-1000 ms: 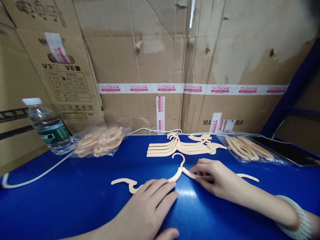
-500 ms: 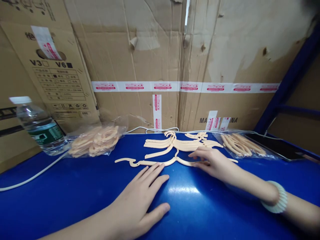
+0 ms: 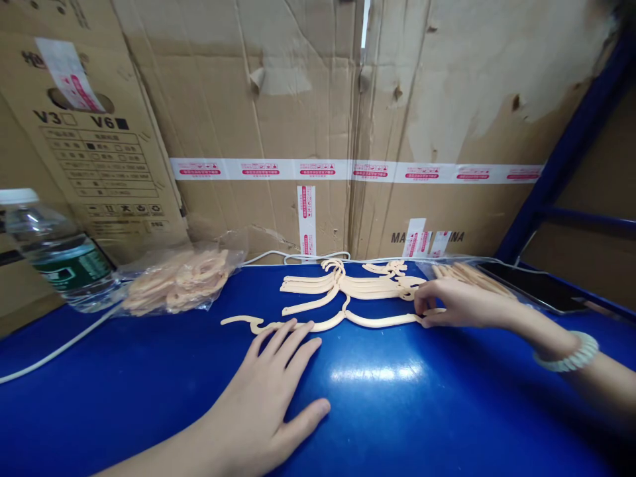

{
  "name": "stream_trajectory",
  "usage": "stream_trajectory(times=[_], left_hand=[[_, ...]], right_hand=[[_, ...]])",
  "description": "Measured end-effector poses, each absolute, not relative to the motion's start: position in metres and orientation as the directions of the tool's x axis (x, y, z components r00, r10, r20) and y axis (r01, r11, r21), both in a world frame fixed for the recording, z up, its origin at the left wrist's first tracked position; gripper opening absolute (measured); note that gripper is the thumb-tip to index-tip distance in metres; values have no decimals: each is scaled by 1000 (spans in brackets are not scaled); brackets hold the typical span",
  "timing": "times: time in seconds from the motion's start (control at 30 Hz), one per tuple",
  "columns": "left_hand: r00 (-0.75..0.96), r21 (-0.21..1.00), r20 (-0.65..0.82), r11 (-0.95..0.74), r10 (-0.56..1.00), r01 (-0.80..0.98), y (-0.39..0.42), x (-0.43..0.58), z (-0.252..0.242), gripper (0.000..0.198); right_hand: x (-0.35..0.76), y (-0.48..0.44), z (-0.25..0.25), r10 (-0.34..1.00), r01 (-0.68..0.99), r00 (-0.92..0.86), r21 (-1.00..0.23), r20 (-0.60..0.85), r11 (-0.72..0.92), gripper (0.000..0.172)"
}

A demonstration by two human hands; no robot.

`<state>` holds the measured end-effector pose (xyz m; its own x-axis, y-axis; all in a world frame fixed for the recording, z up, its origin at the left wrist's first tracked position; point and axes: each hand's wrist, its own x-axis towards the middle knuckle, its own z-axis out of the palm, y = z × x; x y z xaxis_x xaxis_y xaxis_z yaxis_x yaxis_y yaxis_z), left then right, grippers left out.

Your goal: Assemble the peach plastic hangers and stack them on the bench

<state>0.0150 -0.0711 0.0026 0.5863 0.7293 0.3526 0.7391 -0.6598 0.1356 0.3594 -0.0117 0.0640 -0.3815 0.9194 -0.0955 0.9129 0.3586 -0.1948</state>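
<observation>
Worn cardboard boxes [image 3: 308,119] wall off the far side of a blue table [image 3: 397,411]. The left box is printed "V3" and "V6" above a table too small to read. A white tape with red marks runs across the others, and below it black letters read "MA" and "NA", the middle covered by stickers.

A beige hanger [image 3: 368,321] lies flat on the table, just near of a stack [image 3: 348,286] of the same hangers. The left hand [image 3: 268,397] lies open and flat, its fingertips on the hanger's left arm. The right hand [image 3: 450,305], with a pale bracelet [image 3: 571,354], curls and pinches the hanger's right end.

At far left stand a bottle [image 3: 54,255] with a green label and a bag [image 3: 173,281] of beige parts. A phone [image 3: 534,285] lies at far right.
</observation>
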Motion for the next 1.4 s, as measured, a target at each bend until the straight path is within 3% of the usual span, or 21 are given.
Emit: stream_trajectory(times=[0.4,0.93,1.27,1.4], left_hand=[[547,212,320,-622,773,754,-73,13,0,61],[466,78,279,-504,840,860,-82,10,1,63],[599,-5,331,-634,729,774,-70,-6,-11,73],[713,72,329,-769,619,635,-76,7,5,62]], right_hand=[[362,-9,59,909,892,-411,-236,-65,386,10],[360,-8,58,916,901,-393,-231,-78,367,8],[361,-10,58,918,907,-392,-196,-67,373,8],[362,-10,66,922,899,-386,-208,43,386,22]])
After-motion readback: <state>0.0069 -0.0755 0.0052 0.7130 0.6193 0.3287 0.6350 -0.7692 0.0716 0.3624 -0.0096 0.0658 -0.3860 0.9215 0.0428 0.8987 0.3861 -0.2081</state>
